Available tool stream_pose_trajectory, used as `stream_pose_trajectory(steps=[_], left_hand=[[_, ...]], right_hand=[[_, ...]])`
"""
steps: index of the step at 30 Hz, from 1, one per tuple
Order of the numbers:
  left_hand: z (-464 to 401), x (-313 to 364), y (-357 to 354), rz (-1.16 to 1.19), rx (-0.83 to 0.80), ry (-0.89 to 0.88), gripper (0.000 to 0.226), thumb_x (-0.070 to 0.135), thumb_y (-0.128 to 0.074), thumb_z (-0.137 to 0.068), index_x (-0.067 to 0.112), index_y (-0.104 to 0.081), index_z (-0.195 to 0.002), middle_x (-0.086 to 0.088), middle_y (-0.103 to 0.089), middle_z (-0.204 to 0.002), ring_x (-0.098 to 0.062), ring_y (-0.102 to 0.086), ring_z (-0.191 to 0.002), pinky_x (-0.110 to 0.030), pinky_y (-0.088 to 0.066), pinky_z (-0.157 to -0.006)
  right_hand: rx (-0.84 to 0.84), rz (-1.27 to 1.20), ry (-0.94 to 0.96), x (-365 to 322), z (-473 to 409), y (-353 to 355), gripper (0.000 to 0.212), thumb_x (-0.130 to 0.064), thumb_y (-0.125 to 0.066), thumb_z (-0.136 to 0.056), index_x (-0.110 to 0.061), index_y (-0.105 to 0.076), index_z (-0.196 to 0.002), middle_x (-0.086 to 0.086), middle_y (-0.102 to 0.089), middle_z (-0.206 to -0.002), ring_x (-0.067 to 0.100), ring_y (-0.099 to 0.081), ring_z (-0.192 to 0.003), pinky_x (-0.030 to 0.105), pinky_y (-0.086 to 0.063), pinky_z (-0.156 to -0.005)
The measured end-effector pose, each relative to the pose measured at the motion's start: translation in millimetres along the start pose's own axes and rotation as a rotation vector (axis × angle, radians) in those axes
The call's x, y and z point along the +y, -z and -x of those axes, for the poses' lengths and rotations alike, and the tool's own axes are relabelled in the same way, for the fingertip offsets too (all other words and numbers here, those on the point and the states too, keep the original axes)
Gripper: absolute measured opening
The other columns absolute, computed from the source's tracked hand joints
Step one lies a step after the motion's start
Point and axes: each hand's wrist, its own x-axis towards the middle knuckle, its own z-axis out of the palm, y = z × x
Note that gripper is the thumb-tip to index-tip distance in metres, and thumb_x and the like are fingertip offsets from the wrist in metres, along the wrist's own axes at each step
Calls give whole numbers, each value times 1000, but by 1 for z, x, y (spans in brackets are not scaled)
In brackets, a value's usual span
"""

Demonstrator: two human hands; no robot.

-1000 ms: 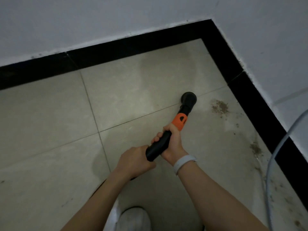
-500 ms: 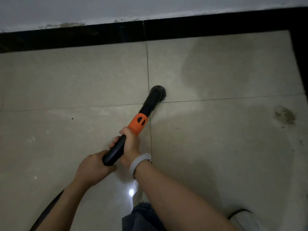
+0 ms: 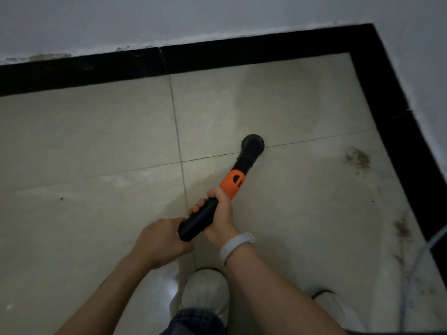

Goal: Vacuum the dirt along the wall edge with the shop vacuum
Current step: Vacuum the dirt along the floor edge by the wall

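Note:
The black vacuum wand (image 3: 244, 163) with an orange collar points down at the beige tile floor, its round nozzle (image 3: 253, 142) on a grout line. My right hand (image 3: 221, 213), a white band on its wrist, grips the wand just below the orange collar. Behind it, my left hand (image 3: 160, 240) grips the wand's rear end. A brown dirt patch (image 3: 357, 158) lies to the right of the nozzle, near the black baseboard (image 3: 396, 131) of the right wall. More dirt (image 3: 402, 229) streaks the floor along that wall lower down.
A white wall with black baseboard (image 3: 96, 71) runs across the back and meets the right wall in a corner at top right. A thin pale cable (image 3: 416, 264) hangs at the right edge. My white shoes (image 3: 205, 293) stand on the tiles below my hands.
The view has swung back to the right, so the corner and the right wall show again. The nozzle now sits closer to the dirt patch. Both hands keep their grip on the wand.

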Motion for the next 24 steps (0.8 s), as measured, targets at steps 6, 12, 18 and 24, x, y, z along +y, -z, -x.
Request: stream_pose_trajectory(steps=[6,12,18,24], left_hand=[[-33,54,0,-18,-33,-111,21,35,-64,-68,34,-43,-65,11,-54,-67,-13,-53,-64,-24,-33,-50],[-63,116,-11,-114,-109,-233,21,33,-66,-70,31,-45,-71,2,-58,-78,-19,-56,-72,-25,-36,-53],[-86,171,-27,21,-261,-287,28,26,-67,-67,24,-40,-60,5,-50,-62,-14,-46,-54,-25,-29,-49],[-87,180,-41,170,-330,-245,24,27,-60,-51,17,-39,-58,4,-49,-53,-14,-44,-47,-25,-29,-52]], right_hand=[[75,-56,139,-51,1,23,16,-9,-49,-81,-12,-41,-67,2,-45,-45,17,-43,-34,24,-43,-47],[166,-158,237,-104,11,61,16,-8,-48,-80,-12,-41,-67,3,-44,-44,17,-41,-34,24,-41,-46],[266,-189,286,-151,15,98,13,-9,-51,-77,-12,-41,-69,4,-44,-47,18,-41,-36,22,-42,-45],[269,-185,247,-162,20,114,14,-8,-53,-76,-10,-41,-69,6,-45,-47,20,-42,-38,24,-43,-46]])
